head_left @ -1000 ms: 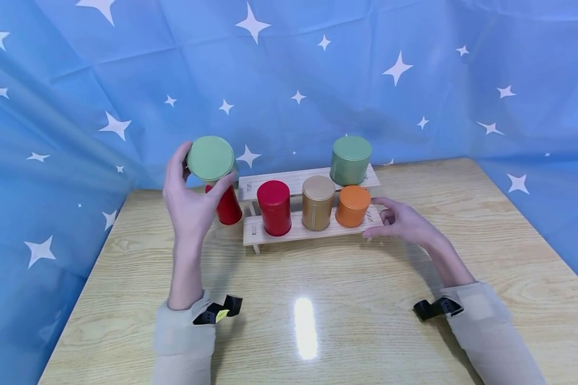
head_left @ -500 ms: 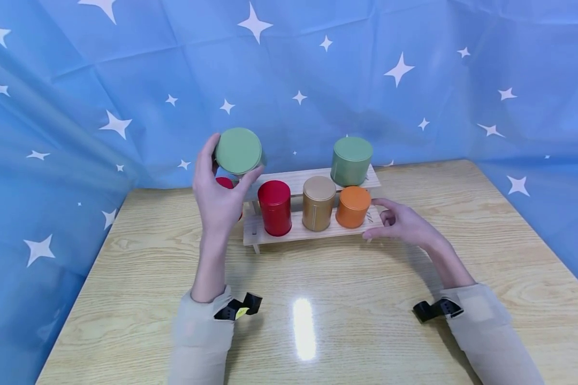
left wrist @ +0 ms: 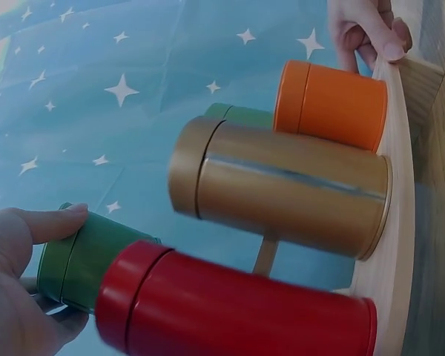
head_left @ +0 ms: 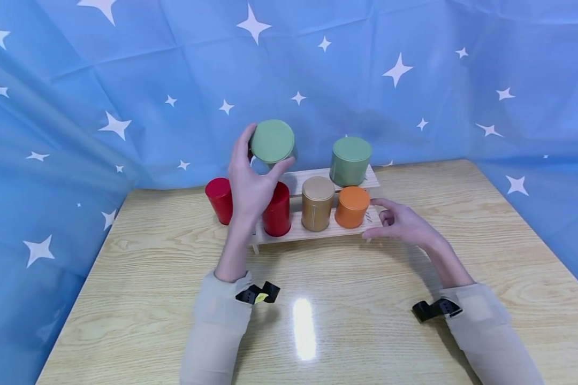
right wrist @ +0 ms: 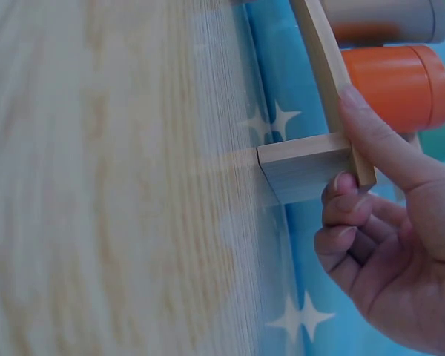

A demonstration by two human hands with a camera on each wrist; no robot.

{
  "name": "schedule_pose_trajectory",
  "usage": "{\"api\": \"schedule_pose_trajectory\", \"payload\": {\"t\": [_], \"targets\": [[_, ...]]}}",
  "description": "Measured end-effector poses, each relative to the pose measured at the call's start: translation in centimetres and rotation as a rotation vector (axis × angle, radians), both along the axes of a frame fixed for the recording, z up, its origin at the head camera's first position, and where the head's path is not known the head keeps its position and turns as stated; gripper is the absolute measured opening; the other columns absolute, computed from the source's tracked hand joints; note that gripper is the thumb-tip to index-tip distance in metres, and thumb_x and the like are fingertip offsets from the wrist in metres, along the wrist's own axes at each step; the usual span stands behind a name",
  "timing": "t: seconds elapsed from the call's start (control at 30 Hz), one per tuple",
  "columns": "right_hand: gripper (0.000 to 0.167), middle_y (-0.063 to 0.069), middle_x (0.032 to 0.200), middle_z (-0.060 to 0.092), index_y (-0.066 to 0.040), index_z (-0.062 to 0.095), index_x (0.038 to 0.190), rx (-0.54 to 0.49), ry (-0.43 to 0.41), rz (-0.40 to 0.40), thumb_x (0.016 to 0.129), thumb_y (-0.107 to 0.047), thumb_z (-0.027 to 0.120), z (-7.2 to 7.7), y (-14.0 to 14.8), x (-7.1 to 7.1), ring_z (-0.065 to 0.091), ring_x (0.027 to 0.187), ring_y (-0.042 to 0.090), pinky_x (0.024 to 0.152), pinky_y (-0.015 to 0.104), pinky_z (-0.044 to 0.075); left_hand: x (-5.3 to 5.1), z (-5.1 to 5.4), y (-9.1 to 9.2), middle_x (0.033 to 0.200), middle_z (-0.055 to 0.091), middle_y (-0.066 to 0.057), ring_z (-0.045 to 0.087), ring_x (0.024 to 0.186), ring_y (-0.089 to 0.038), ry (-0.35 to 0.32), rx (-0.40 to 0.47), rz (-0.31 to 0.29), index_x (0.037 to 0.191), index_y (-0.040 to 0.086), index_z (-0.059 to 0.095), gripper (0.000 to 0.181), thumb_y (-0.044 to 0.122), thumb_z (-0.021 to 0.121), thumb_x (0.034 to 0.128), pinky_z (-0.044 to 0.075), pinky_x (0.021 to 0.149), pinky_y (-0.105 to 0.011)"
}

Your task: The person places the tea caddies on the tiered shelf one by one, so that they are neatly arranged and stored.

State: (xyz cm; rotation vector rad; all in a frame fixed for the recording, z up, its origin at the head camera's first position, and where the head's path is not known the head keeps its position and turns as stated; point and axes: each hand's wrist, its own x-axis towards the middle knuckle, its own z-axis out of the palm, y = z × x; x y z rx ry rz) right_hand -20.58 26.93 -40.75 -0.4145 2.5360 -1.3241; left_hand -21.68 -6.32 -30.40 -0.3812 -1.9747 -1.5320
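My left hand (head_left: 251, 188) grips a green canister (head_left: 272, 141) by its sides, above the left part of the wooden rack's upper board (head_left: 308, 179). In the left wrist view that canister is partly behind a tall red canister (left wrist: 245, 311). My right hand (head_left: 401, 222) pinches the right end of the lower board (head_left: 296, 225); the right wrist view shows the thumb on the board and curled fingers beside its leg (right wrist: 308, 167). On the lower board stand the red canister, a gold canister (head_left: 317, 206) and an orange canister (head_left: 352, 208). Another green canister (head_left: 350, 163) stands on the upper board's right end.
A second red canister (head_left: 220, 200) stands on the table left of the rack, partly covered by my left hand. A blue star-patterned cloth (head_left: 289, 69) hangs behind the wood-grain table (head_left: 366, 299) and along its sides.
My left hand has carried the green canister to the right and slightly up, from above the loose red canister to over the rack. The right hand has stayed at the rack's end.
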Motion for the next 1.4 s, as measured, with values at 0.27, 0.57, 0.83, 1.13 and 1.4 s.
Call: {"api": "schedule_pose_trajectory", "payload": {"t": [0.27, 0.57, 0.83, 1.13, 1.4], "targets": [[0.091, 0.003, 0.071, 0.037, -0.002, 0.034, 0.153, -0.005, -0.001, 0.000, 0.082, -0.025, 0.086, 0.0, 0.0, 0.0, 0.035, 0.061, 0.011, 0.056, 0.027, 0.032, -1.6, 0.1, 1.7, 0.142, 0.052, -0.011, 0.052, 0.126, -0.020, -0.094, -0.041, -0.034, 0.147, 0.003, 0.046, 0.080, 0.017, 0.087, 0.0804, 0.043, 0.104, -0.028], [0.092, 0.003, 0.071, 0.040, -0.002, 0.034, 0.153, -0.002, -0.006, -0.004, 0.081, -0.026, 0.087, 0.1, 0.0, 0.0, 0.036, 0.061, 0.011, 0.057, 0.027, 0.033, -3.1, 0.2, 2.6, 0.139, 0.055, -0.011, 0.054, 0.124, -0.020, -0.171, -0.079, -0.074, 0.145, 0.002, 0.048, 0.079, 0.017, 0.088, 0.0788, 0.044, 0.103, -0.025], [0.093, 0.003, 0.071, 0.041, -0.002, 0.035, 0.153, 0.006, -0.004, -0.009, 0.080, -0.029, 0.087, -0.1, 0.3, -0.1, 0.037, 0.061, 0.012, 0.057, 0.027, 0.034, -4.1, 0.3, 3.3, 0.144, 0.052, -0.011, 0.051, 0.128, -0.023, -0.289, -0.151, -0.087, 0.149, 0.004, 0.045, 0.083, 0.023, 0.087, 0.0799, 0.046, 0.103, -0.036], [0.091, 0.004, 0.072, 0.041, -0.004, 0.037, 0.152, -0.001, 0.010, 0.002, 0.080, -0.028, 0.087, -0.2, 0.1, -0.2, 0.038, 0.062, 0.012, 0.057, 0.027, 0.035, -4.2, 0.1, 3.1, 0.137, 0.057, -0.010, 0.054, 0.122, -0.026, -0.383, -0.256, -0.091, 0.146, 0.006, 0.049, 0.078, 0.025, 0.087, 0.0805, 0.048, 0.099, -0.040], [0.092, 0.004, 0.071, 0.041, -0.003, 0.035, 0.153, -0.001, 0.009, 0.002, 0.081, -0.027, 0.087, -0.2, 0.1, -0.1, 0.037, 0.061, 0.012, 0.057, 0.027, 0.034, -4.2, -0.2, 3.3, 0.135, 0.058, -0.010, 0.055, 0.120, -0.026, -0.404, -0.335, -0.130, 0.145, 0.005, 0.049, 0.077, 0.027, 0.087, 0.0814, 0.049, 0.097, -0.039]]}}
